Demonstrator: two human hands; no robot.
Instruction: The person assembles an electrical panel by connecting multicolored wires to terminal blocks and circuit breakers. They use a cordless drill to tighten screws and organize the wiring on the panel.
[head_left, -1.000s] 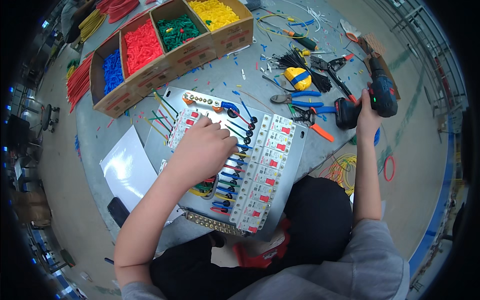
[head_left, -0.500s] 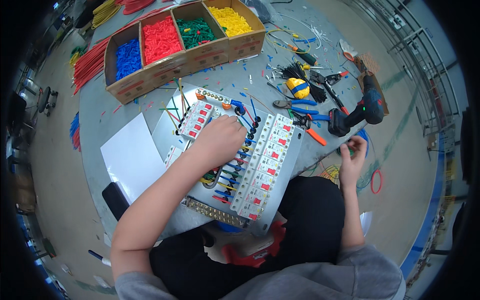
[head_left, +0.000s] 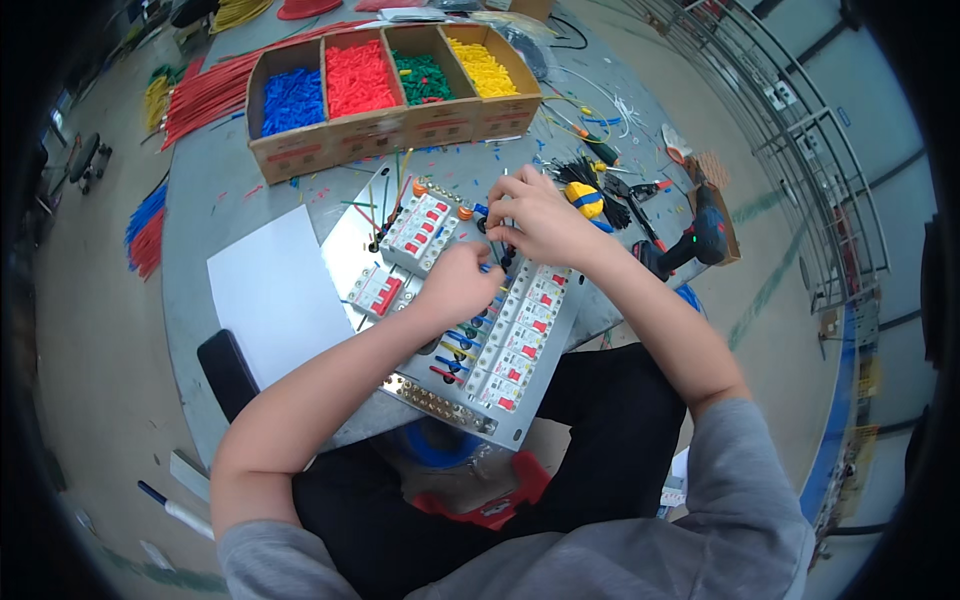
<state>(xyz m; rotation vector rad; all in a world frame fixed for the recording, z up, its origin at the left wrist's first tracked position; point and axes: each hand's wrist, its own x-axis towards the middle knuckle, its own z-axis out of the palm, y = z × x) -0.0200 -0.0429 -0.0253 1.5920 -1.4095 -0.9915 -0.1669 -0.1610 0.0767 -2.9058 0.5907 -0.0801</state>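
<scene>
A metal panel lies tilted on the table before me. It carries a row of circuit breakers with red switches on the right, a larger breaker block at the upper left and a smaller breaker below that. Short coloured wires come up through black grommets beside the row. My left hand is closed over the panel's middle, its fingertips pinching a blue wire. Just above it, my right hand has its fingers drawn together by the upper grommets; what they grip is hidden.
A divided cardboard box of blue, red, green and yellow sleeves stands at the back. White paper and a black phone lie left. A cordless drill, black cable ties and hand tools lie right. A brass terminal bar runs along the panel's near edge.
My right hand has come up from beside the table's right edge onto the panel's upper part. My left hand has shifted slightly down and right in the picture. The view has shifted too.
</scene>
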